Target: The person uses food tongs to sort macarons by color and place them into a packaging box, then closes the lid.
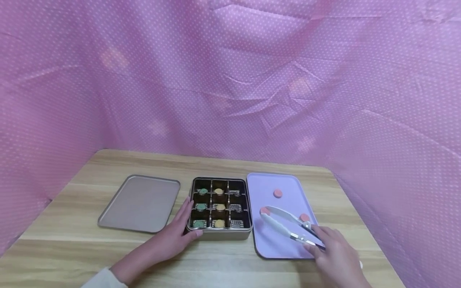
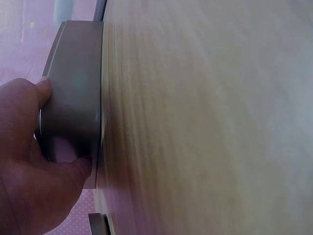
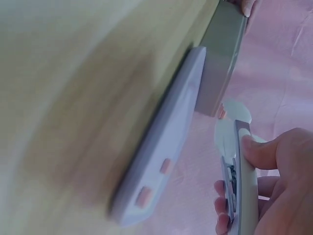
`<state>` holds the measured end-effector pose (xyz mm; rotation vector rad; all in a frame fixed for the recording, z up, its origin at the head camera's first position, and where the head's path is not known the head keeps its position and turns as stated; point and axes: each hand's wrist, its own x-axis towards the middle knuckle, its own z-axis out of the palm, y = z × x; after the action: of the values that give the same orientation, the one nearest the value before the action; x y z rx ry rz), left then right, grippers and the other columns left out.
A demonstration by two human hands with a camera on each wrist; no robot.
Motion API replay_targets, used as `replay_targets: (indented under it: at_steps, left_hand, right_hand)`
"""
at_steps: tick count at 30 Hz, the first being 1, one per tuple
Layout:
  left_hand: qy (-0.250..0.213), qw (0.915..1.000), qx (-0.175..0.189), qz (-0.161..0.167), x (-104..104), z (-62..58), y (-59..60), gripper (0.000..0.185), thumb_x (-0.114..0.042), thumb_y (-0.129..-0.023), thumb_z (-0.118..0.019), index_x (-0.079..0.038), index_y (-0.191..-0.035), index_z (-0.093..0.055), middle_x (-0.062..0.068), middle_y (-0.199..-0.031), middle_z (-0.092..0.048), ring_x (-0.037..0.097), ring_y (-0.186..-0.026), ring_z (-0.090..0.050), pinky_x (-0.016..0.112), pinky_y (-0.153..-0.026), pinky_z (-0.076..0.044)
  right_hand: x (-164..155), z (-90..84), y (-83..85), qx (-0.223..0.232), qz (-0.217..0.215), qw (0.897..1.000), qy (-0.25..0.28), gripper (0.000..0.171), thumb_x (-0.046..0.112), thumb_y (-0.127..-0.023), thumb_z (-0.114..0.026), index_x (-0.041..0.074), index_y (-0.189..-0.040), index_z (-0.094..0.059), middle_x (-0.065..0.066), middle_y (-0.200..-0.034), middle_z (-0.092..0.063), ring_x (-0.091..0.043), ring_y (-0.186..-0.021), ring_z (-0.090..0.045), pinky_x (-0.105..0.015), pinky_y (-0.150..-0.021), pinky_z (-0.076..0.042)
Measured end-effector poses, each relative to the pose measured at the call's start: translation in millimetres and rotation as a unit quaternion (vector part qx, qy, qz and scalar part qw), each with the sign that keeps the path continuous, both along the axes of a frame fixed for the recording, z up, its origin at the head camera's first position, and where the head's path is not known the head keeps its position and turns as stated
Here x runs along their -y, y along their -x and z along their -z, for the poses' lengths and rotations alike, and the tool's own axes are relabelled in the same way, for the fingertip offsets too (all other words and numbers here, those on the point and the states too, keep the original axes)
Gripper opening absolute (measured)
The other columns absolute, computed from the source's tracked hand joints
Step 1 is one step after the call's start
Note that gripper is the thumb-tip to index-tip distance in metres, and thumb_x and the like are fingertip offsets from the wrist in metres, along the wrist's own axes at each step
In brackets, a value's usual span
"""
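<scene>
My right hand [image 1: 336, 254] grips a pair of tongs [image 1: 279, 229] with pale tips, over the lilac tray. A round pink piece [image 1: 264, 210] sits between the tips; in the right wrist view the tips and this piece [image 3: 222, 112] appear raised above the tray. My left hand [image 1: 176, 230] holds the front left corner of a metal tin [image 1: 227, 235], thumb along the front and fingers along the left side. Inside the tin, a divided insert has round green pieces [image 1: 201, 207] in its left column and yellow pieces [image 1: 219, 207] in the middle. Ridged floors show in the right column.
The lilac tray [image 1: 257, 236] lies against the tin's right side, with two more pink pieces, one near the back [image 1: 277, 193] and one at the right edge [image 1: 304, 217]. A flat metal lid [image 1: 140, 204] lies left of the tin. Pink dotted cloth [image 1: 230, 80] hangs around the table.
</scene>
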<state>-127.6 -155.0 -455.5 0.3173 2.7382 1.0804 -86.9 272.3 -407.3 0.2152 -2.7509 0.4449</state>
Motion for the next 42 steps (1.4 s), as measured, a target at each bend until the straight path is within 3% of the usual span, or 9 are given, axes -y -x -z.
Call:
replay_targets:
  at_steps: [7, 13, 17, 24, 29, 36, 42]
  left_hand:
    - [0.000, 1.0000, -0.001, -0.001, -1, -3.5, -1.9, 0.101, -0.073, -0.091, -0.050, -0.030, -0.162, 0.008, 0.000, -0.169, 0.017, 0.048, -0.144, -0.033, 0.067, -0.112, -0.035]
    - [0.002, 1.0000, 0.001, -0.003, -1, -2.7, -1.5, 0.100, -0.074, -0.091, -0.049, -0.032, -0.161, 0.008, -0.001, -0.169, 0.017, 0.049, -0.143, -0.035, 0.068, -0.111, -0.036]
    - [0.001, 1.0000, 0.001, -0.004, 1, -1.5, -1.8, 0.100, -0.074, -0.091, -0.048, -0.032, -0.161, 0.009, 0.000, -0.169, 0.016, 0.049, -0.145, -0.033, 0.068, -0.113, -0.034]
    - [0.000, 1.0000, 0.002, -0.003, 2, -0.2, -0.8, 0.100, -0.074, -0.091, -0.048, -0.032, -0.161, 0.009, 0.000, -0.169, 0.017, 0.048, -0.146, -0.030, 0.068, -0.113, -0.032]
    - [0.002, 1.0000, 0.005, -0.006, 1, 0.4, 0.6, 0.101, -0.075, -0.090, -0.049, -0.033, -0.161, 0.009, -0.001, -0.169, 0.017, 0.049, -0.142, -0.037, 0.068, -0.110, -0.037]
    - [-0.002, 0.9999, 0.007, -0.008, 1, 1.3, 0.2, 0.101, -0.073, -0.091, -0.050, -0.031, -0.162, 0.009, -0.003, -0.168, 0.019, 0.048, -0.144, -0.034, 0.068, -0.112, -0.034]
    - [-0.004, 1.0000, 0.004, -0.007, 0, 1.1, -1.0, 0.101, -0.073, -0.091, -0.050, -0.030, -0.162, 0.008, -0.001, -0.169, 0.017, 0.048, -0.145, -0.032, 0.067, -0.112, -0.033]
  right_hand:
    - [15, -9.0, 4.8, -0.040, -0.054, 0.998, 0.013, 0.063, 0.023, -0.072, -0.090, 0.009, -0.130, -0.069, -0.003, -0.119, -0.072, -0.024, -0.103, -0.067, -0.053, -0.075, -0.057]
    - [27, -14.6, 10.7, -0.029, -0.077, 0.997, 0.012, 0.056, 0.023, -0.071, -0.090, 0.005, -0.122, -0.073, -0.015, -0.127, -0.070, -0.033, -0.116, -0.066, -0.058, -0.087, -0.056]
    - [33, -14.8, 14.8, -0.027, -0.088, 0.996, 0.005, 0.054, 0.025, -0.071, -0.090, 0.007, -0.119, -0.074, -0.018, -0.124, -0.071, -0.035, -0.118, -0.066, -0.059, -0.088, -0.056]
    - [38, -11.2, 19.0, -0.032, -0.103, 0.994, -0.004, 0.054, 0.025, -0.070, -0.091, 0.008, -0.119, -0.075, -0.004, -0.114, -0.074, -0.032, -0.119, -0.065, -0.058, -0.089, -0.057]
    - [37, -9.6, 19.8, -0.039, -0.103, 0.994, -0.011, 0.054, 0.025, -0.070, -0.091, 0.008, -0.118, -0.075, -0.003, -0.112, -0.074, -0.032, -0.118, -0.066, -0.058, -0.089, -0.057]
    - [38, -8.3, 21.6, -0.048, -0.106, 0.993, -0.030, 0.055, 0.027, -0.067, -0.092, 0.011, -0.118, -0.075, 0.008, -0.106, -0.071, -0.014, -0.098, -0.064, -0.044, -0.075, -0.058]
    - [36, -9.2, 19.4, -0.030, -0.099, 0.994, -0.020, 0.056, 0.028, -0.069, -0.092, 0.011, -0.119, -0.075, 0.006, -0.108, -0.071, -0.017, -0.102, -0.065, -0.047, -0.078, -0.058]
